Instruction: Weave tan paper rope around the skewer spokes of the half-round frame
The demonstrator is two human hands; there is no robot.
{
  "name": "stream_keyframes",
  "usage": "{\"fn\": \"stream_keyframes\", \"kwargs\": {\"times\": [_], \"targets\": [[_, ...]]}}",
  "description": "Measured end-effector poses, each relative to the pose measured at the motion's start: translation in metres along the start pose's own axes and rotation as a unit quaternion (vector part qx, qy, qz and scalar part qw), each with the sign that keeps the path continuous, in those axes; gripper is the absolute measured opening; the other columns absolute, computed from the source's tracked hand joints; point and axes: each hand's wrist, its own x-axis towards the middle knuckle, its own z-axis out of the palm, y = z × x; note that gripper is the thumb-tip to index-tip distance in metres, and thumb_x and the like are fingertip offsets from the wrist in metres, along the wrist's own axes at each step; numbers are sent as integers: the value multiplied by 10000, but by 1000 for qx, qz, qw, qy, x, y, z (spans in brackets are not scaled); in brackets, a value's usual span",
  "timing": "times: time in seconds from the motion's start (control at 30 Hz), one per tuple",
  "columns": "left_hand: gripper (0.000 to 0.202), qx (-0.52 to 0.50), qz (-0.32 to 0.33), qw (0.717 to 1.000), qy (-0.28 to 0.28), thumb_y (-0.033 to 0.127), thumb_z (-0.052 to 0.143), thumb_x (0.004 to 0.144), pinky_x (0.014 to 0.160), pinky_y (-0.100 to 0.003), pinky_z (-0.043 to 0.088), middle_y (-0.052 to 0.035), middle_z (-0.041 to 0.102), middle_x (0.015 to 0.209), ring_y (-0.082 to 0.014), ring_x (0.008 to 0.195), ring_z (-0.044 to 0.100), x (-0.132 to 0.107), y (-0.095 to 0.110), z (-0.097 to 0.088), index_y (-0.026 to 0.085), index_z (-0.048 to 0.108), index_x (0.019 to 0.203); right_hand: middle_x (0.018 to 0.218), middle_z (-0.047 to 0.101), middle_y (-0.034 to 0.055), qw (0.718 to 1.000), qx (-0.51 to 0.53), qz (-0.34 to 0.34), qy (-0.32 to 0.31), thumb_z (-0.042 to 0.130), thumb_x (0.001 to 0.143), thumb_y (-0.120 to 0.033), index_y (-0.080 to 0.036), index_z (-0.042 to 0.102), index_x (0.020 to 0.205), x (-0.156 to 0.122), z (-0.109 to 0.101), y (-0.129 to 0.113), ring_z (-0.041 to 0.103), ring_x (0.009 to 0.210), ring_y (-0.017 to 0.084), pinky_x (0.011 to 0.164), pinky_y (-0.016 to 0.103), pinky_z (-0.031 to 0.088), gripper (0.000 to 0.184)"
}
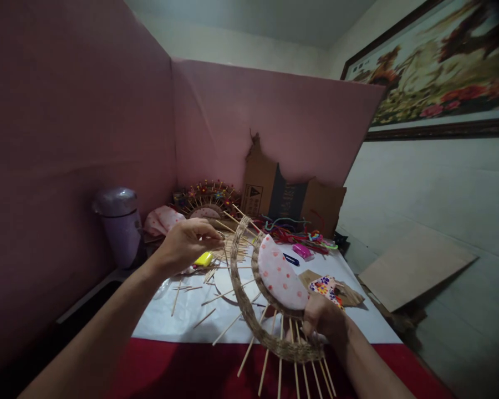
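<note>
My right hand (326, 318) grips the lower end of a half-round woven craft piece (243, 299), tilted above the table. Thin wooden sticks fan out from it, with bands of brown twine woven across them. Its inner half-disc (280, 277) is covered in white cloth with pinkish dots. My left hand (191, 244) is raised at the piece's upper left, thumb and fingertips pinched together on what looks like a thin strand of twine (226, 255). Behind the piece, a pile of loose sticks (237, 249) and a yellow packet (203, 259) lie on the table.
A similar piece with colourful flowers (208, 199) stands at the back, beside torn cardboard (260, 177). Coloured fuzzy stems (283, 224), a pink packet (303, 252), a dark blue clip-like item (291, 259) and patterned cloth (326, 289) lie rightward. A purple lidded container (122, 233) stands left.
</note>
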Motion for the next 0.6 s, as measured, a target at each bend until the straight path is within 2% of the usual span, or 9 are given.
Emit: {"fn": "stream_keyframes", "kwargs": {"times": [0.1, 0.2, 0.33, 0.47, 0.6], "targets": [[97, -157, -125, 976, -88, 251, 725, 584, 462, -238, 376, -19, 599, 523, -115, 488, 512, 7, 13, -11, 163, 685, 573, 821, 685, 127, 999, 2, 0, -34, 570, 422, -121, -67, 684, 796, 0, 5, -3, 609, 902, 282, 771, 338, 481, 394], [104, -222, -211, 941, -143, 238, 738, 555, 410, -230, 308, -18, 570, 468, -95, 419, 454, 12, 21, -19, 151, 684, 536, 887, 674, 136, 998, -13, 9, -55, 656, 420, -185, -62, 660, 934, -1, 12, -7, 591, 939, 287, 792, 331, 465, 528], [110, -271, -224, 927, -134, 224, 748, 546, 388, -222, 233, 1, 524, 437, -68, 389, 372, 11, 20, -18, 147, 676, 514, 909, 658, 139, 999, -43, 10, -15, 700, 471, -320, -75, 645, 996, -5, 17, -12, 577, 943, 282, 777, 332, 462, 582], [101, -287, -218, 929, -82, 221, 742, 555, 435, -214, 298, 7, 548, 455, -75, 434, 428, 3, 6, -4, 160, 675, 509, 880, 661, 132, 999, -54, 2, 1, 727, 447, -359, -113, 664, 981, -7, 20, -13, 577, 911, 283, 748, 336, 473, 591], [134, -280, -216, 931, -86, 266, 751, 539, 474, -226, 339, -9, 587, 499, -94, 472, 471, -6, -7, 13, 152, 681, 532, 872, 657, 149, 998, -62, -1, 8, 741, 395, -365, -88, 646, 1011, -5, 24, -13, 585, 898, 308, 741, 359, 472, 681]]}}
